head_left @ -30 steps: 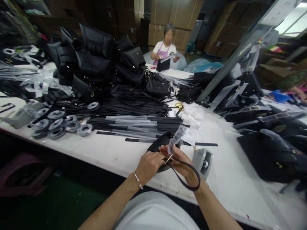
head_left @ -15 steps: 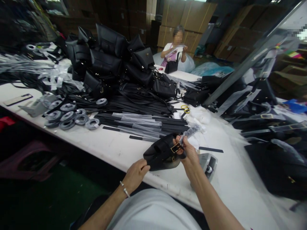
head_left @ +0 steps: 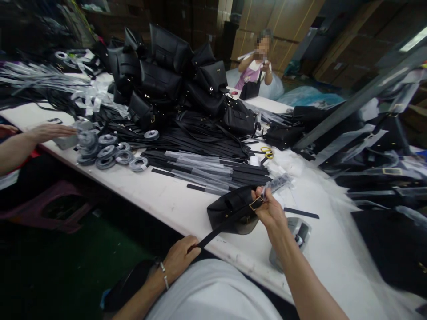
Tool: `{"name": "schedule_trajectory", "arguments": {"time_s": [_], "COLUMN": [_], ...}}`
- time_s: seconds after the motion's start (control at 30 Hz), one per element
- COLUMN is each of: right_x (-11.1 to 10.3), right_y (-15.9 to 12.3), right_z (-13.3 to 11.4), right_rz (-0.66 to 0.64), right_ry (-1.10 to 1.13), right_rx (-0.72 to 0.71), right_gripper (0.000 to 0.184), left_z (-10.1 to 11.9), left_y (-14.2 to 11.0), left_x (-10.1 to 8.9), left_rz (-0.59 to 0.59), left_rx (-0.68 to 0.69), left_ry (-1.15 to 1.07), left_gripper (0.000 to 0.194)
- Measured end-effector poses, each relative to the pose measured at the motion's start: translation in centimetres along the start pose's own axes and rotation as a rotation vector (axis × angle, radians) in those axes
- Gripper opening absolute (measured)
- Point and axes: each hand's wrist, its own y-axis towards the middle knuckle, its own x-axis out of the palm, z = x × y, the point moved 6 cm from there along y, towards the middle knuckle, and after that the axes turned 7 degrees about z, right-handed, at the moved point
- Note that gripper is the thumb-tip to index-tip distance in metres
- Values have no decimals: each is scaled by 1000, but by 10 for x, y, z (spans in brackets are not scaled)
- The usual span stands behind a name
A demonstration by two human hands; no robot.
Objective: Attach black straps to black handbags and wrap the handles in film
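Note:
A black handbag (head_left: 233, 206) lies on the white table near its front edge. My left hand (head_left: 183, 255) is closed on the end of a black strap (head_left: 213, 234), which stretches taut from the bag's buckle side toward me. With my right hand (head_left: 268, 204) I grip the strap at its gold buckle (head_left: 256, 203), over the bag's right side. Clear plastic wrap (head_left: 278, 181) sticks out beyond my right fingers. Just right of the bag, partly behind my right forearm, stands a grey tape dispenser (head_left: 296, 235).
Black straps (head_left: 200, 142), some plastic-wrapped, lie behind the bag, with a pile of black bags (head_left: 163, 75) beyond. Coiled rings (head_left: 106, 155) sit at left, near a co-worker's hand (head_left: 53, 132). Yellow-handled scissors (head_left: 267, 152) lie farther back. Another person (head_left: 255, 71) works across the table.
My left hand has drawn away from the bag toward me, pulling the strap out straight. A co-worker's arm has come in at left. The view has shifted slightly.

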Motion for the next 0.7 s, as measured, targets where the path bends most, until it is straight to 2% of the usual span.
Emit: {"name": "schedule_trajectory", "arguments": {"time_s": [0.1,0.23,0.33,0.43,0.5,0.57,0.63,0.7], "right_x": [0,-19,-47,-64,-62,-51,-36,-25], "right_y": [-11,-30,-47,-71,-90,-103,-107,-100], "right_z": [-3,-3,-2,16,37,57,67,63], "right_rz": [-119,-205,-177,-223,-320,-420,-465,-437], "right_ry": [-64,-189,-425,-768,-916,-941,-837,-676], "right_rx": [8,22,-19,10,54,78,49,-11], "right_gripper": [18,45,38,33,38,40,39,37], "left_z": [27,48,57,73,89,103,108,101], "left_y": [9,19,20,18,16,13,12,13], "left_x": [9,24,25,20,18,18,19,18], "left_rz": [-92,-212,-249,-273,-292,-320,-338,-338], "left_rx": [33,-19,-38,30,119,192,203,137], "left_ry": [-202,-351,-399,-373,-338,-322,-332,-353], "left_gripper": [21,22,30,34,31,29,29,32]}}
